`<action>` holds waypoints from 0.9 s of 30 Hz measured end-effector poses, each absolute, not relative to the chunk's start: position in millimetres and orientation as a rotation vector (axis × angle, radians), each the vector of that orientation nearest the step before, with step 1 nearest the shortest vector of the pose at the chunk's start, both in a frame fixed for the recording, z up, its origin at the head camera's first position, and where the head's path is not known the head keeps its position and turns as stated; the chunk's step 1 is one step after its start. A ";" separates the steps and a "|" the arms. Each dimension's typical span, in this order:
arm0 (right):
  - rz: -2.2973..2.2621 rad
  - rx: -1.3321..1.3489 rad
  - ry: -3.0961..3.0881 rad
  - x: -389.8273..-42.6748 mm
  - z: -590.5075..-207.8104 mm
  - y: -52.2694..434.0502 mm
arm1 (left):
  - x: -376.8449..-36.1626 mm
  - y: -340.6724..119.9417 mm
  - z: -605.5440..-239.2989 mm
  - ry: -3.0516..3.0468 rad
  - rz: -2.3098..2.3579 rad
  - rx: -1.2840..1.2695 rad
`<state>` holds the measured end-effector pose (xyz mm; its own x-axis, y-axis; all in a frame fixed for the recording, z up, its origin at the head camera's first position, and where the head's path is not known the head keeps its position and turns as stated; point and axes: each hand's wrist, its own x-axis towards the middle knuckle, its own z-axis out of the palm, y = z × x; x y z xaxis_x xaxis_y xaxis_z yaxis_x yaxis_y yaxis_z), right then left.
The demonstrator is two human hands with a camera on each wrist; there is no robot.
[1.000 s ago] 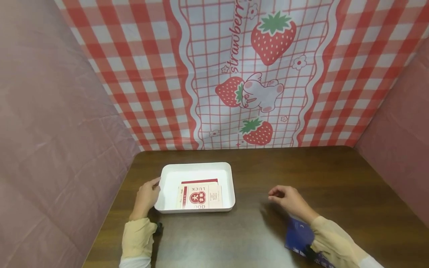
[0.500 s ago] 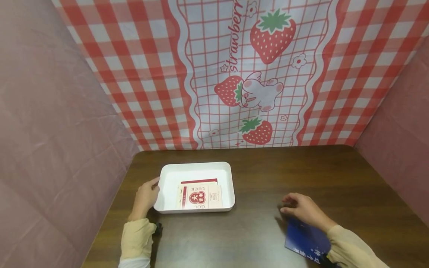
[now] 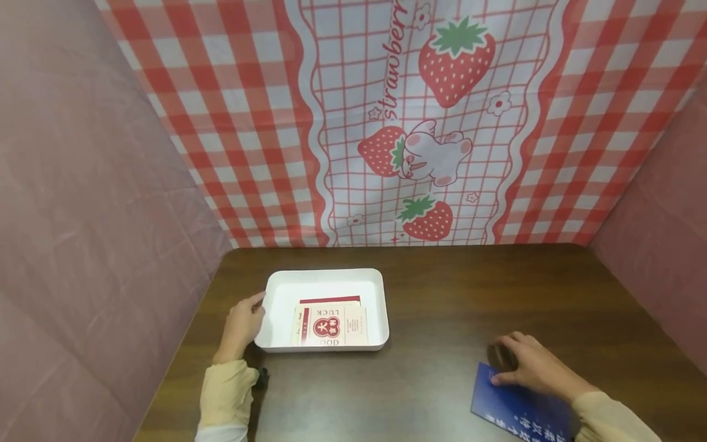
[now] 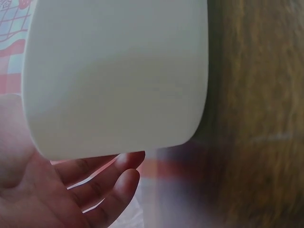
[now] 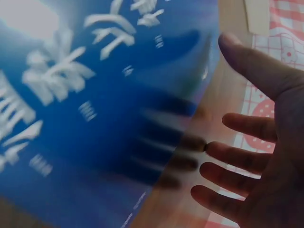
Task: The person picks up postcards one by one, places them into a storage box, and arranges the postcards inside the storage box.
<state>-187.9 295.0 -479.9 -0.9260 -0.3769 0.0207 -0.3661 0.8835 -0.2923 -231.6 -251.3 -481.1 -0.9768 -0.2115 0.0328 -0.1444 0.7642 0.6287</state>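
Note:
The white tray (image 3: 378, 307) stands on the left of the table, with red-and-cream printed cards (image 3: 331, 326) lying in it, one overlapping another. Against the tray's left end rests my left hand (image 3: 243, 322); in the left wrist view its loosely bent fingers (image 4: 107, 185) touch the outside wall. Toward the front right lies a glossy blue card (image 3: 502, 402) with white characters. My right hand (image 3: 533, 365) is over its far edge, partly covering it. In the right wrist view the thumb and fingers (image 5: 237, 156) are spread apart, holding nothing.
The brown wooden table (image 3: 420, 380) runs back to a red-and-white checked cloth (image 3: 248, 135) with strawberries. Pink cloth (image 3: 110, 215) hangs along the left side, and more pink cloth (image 3: 657, 227) along the right.
My right hand has moved right and toward the front, over the blue card, and its fingers have spread. My left hand and the tray have stayed put.

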 end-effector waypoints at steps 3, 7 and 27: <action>-0.431 -0.642 3.000 -184.2 -480.3 299.2 | -230.2 -252.1 -482.8 -2.857 -1.013 0.303; -0.408 -0.682 2.973 -179.6 -478.8 302.4 | -228.8 -253.1 -484.5 -2.852 -1.004 0.311; -0.306 -0.596 3.004 -153.4 -494.0 316.6 | -233.4 -249.7 -480.3 -2.875 -0.973 0.258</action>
